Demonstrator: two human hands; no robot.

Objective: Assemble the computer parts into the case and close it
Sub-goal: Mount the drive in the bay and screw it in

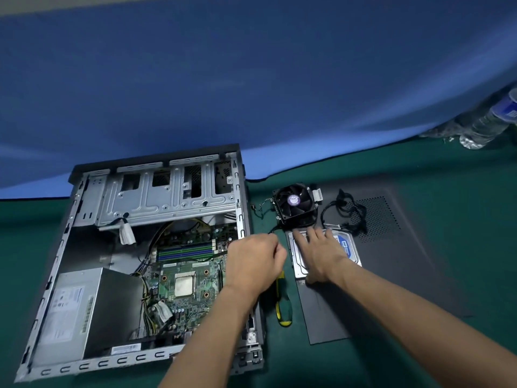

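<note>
You are looking down at a table (pixel 419 169) covered in dark green cloth. A blue fabric backdrop (pixel 251 79) is hanging behind it and draping onto its far edge. Clear plastic water bottles (pixel 486 127) are lying at your far right. Soft, even light is falling across the backdrop.

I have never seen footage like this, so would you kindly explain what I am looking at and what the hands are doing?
There is one picture, taken by a camera worn on a person's head, looking down at a green table. An open computer case lies on its side, motherboard showing. Beside it sit a cooler fan, a hard drive, loose cables, a yellow-handled tool and the dark side panel. The right hand rests flat on the drive. The left hand is curled; whether it holds anything is unclear.
</note>
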